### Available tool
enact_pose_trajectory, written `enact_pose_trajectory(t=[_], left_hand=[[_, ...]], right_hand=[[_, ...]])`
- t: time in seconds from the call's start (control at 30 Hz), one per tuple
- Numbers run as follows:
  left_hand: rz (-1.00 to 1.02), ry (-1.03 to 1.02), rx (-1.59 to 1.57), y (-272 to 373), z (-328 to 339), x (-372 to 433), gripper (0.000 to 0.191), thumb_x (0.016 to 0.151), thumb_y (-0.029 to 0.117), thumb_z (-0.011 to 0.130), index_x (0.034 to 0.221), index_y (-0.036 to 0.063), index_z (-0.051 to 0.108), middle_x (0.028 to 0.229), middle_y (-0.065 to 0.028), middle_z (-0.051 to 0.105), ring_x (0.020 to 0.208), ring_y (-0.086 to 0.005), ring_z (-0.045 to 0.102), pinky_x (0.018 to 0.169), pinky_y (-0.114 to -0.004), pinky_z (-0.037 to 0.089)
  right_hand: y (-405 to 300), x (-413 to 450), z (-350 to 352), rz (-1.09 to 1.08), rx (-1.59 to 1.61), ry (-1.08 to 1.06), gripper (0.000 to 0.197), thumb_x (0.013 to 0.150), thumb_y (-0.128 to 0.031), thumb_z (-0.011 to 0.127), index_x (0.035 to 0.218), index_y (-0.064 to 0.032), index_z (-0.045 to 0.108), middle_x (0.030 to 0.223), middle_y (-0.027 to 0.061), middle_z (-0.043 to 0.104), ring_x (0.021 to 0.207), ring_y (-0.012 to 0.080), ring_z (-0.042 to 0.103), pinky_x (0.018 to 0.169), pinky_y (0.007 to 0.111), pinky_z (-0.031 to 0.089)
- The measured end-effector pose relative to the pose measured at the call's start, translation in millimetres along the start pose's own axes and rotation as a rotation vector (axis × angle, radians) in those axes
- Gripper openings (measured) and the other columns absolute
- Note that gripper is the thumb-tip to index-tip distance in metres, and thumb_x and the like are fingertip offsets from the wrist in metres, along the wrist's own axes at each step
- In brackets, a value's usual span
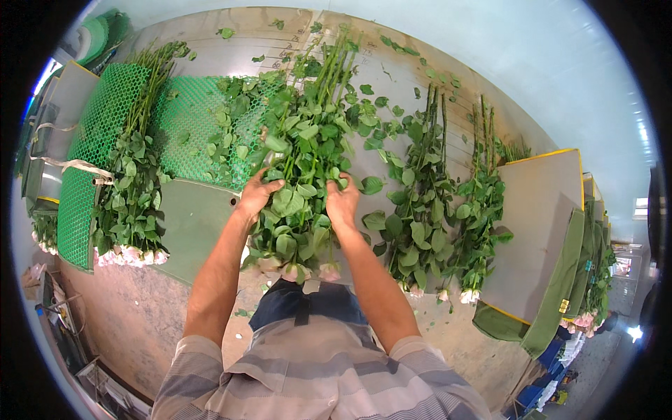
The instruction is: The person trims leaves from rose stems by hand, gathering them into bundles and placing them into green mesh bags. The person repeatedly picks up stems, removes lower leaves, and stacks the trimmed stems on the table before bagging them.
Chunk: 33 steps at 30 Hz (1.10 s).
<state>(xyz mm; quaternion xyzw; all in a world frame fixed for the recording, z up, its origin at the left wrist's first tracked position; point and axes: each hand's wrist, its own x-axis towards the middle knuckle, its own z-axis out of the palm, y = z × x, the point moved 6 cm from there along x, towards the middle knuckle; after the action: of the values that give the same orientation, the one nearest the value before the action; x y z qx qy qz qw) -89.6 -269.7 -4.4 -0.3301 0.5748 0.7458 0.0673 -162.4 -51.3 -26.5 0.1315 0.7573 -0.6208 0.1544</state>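
Note:
Both my hands are around a leafy bunch of pale pink roses (pixel 302 205) at the middle of the metal work table (pixel 388 252). My left hand (pixel 256 193) grips the bunch's left side, its thumb over the leaves. On the right side my right hand (pixel 342 199) is closed around stems and leaves, some fingers hidden by foliage. The blooms hang toward my waist, while bare stems point to the far side. Under the bunch's left lies green plastic mesh (pixel 194 126) joined to olive fabric (pixel 194 226).
Another rose bunch (pixel 131 194) lies at the left beside upright green mesh (pixel 102 126). Right of me are two rose bundles (pixel 425 210) (pixel 475 210) and a grey divider panel (pixel 535 231) with olive cloth (pixel 556 283). Loose leaves (pixel 375 142) and length markings (pixel 286 52) show on the table.

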Motion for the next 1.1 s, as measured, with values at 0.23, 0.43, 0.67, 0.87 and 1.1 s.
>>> enact_pose_trajectory(t=[0.23,0.43,0.67,0.87,1.1], left_hand=[[0.082,-0.081,-0.164,5.0,14.2,-13.3,0.062,0.090,0.015,0.071,0.143,0.0047,0.043,0.105,-0.0047,0.067,0.092,-0.0139,0.062,0.082,-0.030,0.051],[-0.039,-0.125,-0.175,4.5,30.2,-7.2,0.043,0.096,0.013,0.061,0.137,0.0076,0.050,0.109,-0.0061,0.066,0.097,-0.0147,0.061,0.084,-0.032,0.051],[0.005,0.146,0.062,-0.6,-16.6,10.0,0.039,0.094,0.012,0.061,0.129,-0.0015,0.053,0.109,-0.0159,0.067,0.090,-0.0261,0.067,0.076,-0.039,0.056],[0.792,0.469,0.870,40.8,36.9,-67.2,0.038,0.088,0.007,0.062,0.125,0.0041,0.057,0.103,-0.0218,0.064,0.098,-0.0389,0.062,0.089,-0.046,0.048],[0.539,0.189,0.768,-2.5,106.2,-83.0,0.039,0.090,0.009,0.062,0.126,-0.0012,0.054,0.114,-0.0233,0.065,0.100,-0.0359,0.065,0.089,-0.042,0.051]], right_hand=[[-1.3,-8.3,-7.5,-0.021,0.199,-0.037,0.044,0.091,-0.026,0.068,0.121,0.0051,0.058,0.109,0.0177,0.066,0.096,0.0282,0.061,0.087,0.040,0.046],[-15.8,-10.6,2.8,0.118,0.181,-0.222,0.050,0.080,-0.019,0.074,0.120,0.0059,0.057,0.110,0.0175,0.065,0.101,0.0283,0.061,0.088,0.040,0.048],[-7.4,6.5,-60.7,-0.192,-0.201,-0.035,0.044,0.086,-0.020,0.067,0.121,0.0043,0.055,0.111,0.0208,0.060,0.099,0.0307,0.060,0.087,0.041,0.049],[-27.9,-20.4,-68.7,-0.199,-0.388,0.074,0.051,0.087,-0.036,0.071,0.119,0.0010,0.059,0.100,0.0186,0.067,0.088,0.0334,0.066,0.078,0.043,0.052],[-21.4,-9.7,-51.3,0.038,-0.280,-0.181,0.045,0.077,-0.015,0.071,0.116,0.0032,0.061,0.091,0.0141,0.071,0.082,0.0272,0.068,0.075,0.040,0.053]])
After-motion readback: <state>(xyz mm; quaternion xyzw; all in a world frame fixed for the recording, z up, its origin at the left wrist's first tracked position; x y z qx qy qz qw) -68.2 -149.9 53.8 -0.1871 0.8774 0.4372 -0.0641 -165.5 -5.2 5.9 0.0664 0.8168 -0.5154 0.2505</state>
